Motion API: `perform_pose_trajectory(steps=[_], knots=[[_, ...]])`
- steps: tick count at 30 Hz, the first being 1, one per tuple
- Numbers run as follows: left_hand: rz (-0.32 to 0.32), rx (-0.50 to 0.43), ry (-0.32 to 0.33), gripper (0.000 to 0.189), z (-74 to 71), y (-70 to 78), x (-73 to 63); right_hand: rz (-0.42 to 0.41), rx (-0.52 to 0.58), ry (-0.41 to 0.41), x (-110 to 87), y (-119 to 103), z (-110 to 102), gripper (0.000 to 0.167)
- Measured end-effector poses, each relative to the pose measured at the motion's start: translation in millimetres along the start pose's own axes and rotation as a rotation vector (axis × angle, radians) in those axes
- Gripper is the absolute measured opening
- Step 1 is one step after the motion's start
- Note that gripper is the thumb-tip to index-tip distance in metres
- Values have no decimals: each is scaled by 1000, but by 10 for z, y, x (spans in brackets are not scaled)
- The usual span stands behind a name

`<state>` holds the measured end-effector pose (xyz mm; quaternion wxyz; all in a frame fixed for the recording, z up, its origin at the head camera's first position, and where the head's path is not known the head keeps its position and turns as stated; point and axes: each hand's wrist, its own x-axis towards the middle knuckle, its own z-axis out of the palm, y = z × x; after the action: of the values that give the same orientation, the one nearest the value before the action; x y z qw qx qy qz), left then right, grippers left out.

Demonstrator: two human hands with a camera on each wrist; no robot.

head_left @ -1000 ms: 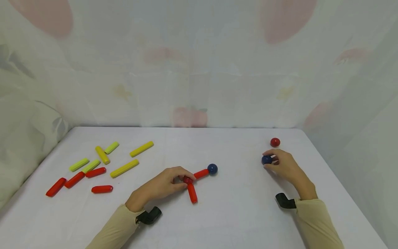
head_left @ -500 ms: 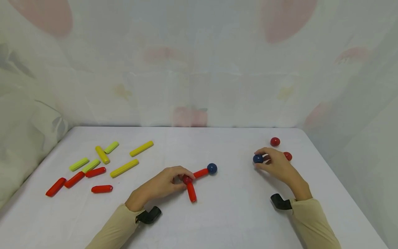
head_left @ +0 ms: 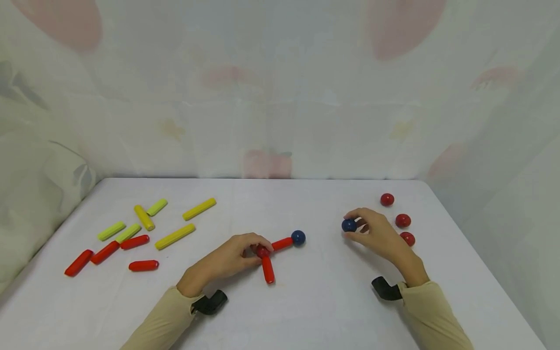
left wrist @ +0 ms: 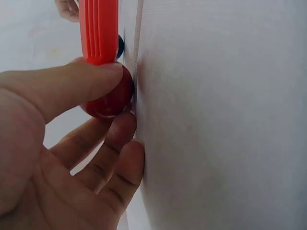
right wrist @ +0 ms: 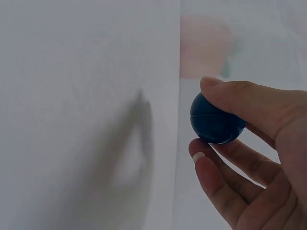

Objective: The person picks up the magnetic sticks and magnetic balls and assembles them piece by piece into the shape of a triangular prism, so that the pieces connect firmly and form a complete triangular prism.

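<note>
My left hand (head_left: 234, 257) pinches a red ball (left wrist: 112, 98) between thumb and fingers, low at the table. Two red rods join that ball: one red rod (head_left: 268, 270) points toward the front, the other red rod (head_left: 282, 244) runs right to a blue ball (head_left: 298, 237). On the right side, my right hand (head_left: 378, 233) pinches a second blue ball (right wrist: 216, 120) between thumb and fingertips. In the right wrist view this ball is held above the tabletop, its shadow apart from it. A gap separates the two blue balls.
Three loose red balls (head_left: 403, 220) lie at the right behind my right hand. At the left are several red rods (head_left: 143, 266), yellow rods (head_left: 175, 236) and short yellow-green rods (head_left: 111, 231). A patterned cloth (head_left: 267, 97) hangs behind the white table (head_left: 323, 311).
My right hand has carried its blue ball leftward, uncovering two more red balls behind it. The left hand stays put; the front rod has swung very slightly left.
</note>
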<state>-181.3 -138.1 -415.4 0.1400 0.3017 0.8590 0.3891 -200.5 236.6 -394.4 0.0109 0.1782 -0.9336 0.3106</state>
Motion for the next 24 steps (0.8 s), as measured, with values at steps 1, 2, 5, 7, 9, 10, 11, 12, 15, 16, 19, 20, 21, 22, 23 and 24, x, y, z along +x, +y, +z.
perform_pose_trajectory(steps=[1,2,5,7,9,10,11,12,15,16,19,20,21,22,23,24], knots=[[1,4,5,32,-2,1,-1,-14,-1,-5,4,-17,18,41],[0,8,10,33,-4,3,-4,-24,-1,-9,8,-31,38,40],[-1,25,25,34,-10,4,-13,-54,5,-24,14,-88,96,39],[-4,30,34,34,-12,6,-16,-64,7,-41,19,-130,130,38],[-7,35,41,34,-12,4,-17,-65,9,-59,18,-176,153,37],[-9,38,45,34,-10,2,-16,-61,10,-70,16,-198,159,36],[-11,41,49,34,-8,0,-14,-61,10,-78,15,-217,166,36],[-12,42,53,34,-5,-2,-13,-60,12,-84,13,-237,173,36],[-16,50,63,34,1,-10,-9,-57,14,-96,4,-296,197,36],[-16,52,66,34,3,-11,-7,-58,16,-100,2,-316,207,36],[-15,59,73,33,5,-15,-4,-69,18,-118,-4,-374,240,35],[-15,61,75,33,5,-16,-4,-72,21,-126,-6,-393,251,35],[-15,63,76,33,5,-17,-4,-75,24,-133,-8,-411,262,35],[-16,64,77,32,4,-17,-4,-80,25,-138,-10,-428,273,35],[-16,65,79,32,4,-17,-4,-86,26,-144,-12,-443,283,35],[-18,66,79,32,5,-16,-3,-90,27,-149,-16,-458,293,35]])
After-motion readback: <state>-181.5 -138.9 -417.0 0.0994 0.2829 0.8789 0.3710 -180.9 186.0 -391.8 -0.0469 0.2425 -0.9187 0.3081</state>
